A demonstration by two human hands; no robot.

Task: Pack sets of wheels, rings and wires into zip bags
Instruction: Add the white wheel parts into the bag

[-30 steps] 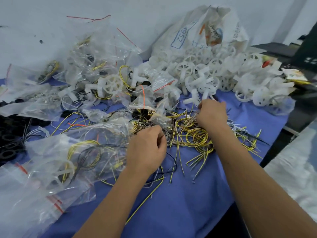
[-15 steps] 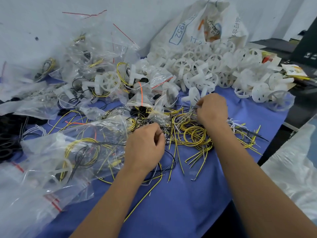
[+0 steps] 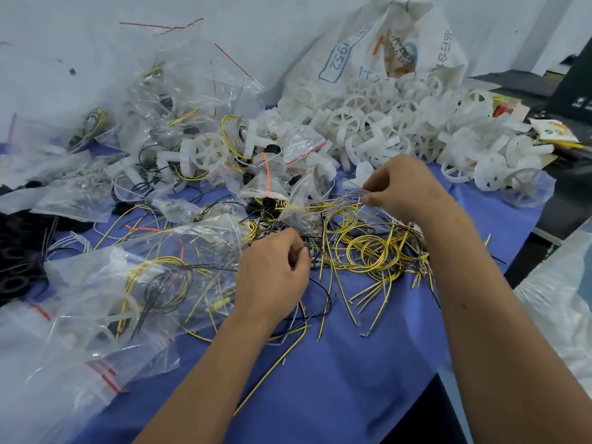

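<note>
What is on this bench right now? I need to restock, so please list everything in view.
wheels: many, white, heaped at back right.
wires: many, mostly yellow, some black and white, tangled loose at centre.
rings: many, black, piled at the left edge.
zip bags: many, clear with red strips, left and back; several already hold wheels and wires.
sack: one, white with blue print, behind the wheels.
cloth: one, blue, covering the table.
left hand: fingers curled, pinching thin black wires.
right hand: fingertips pinching thin wires above the tangle.
</note>
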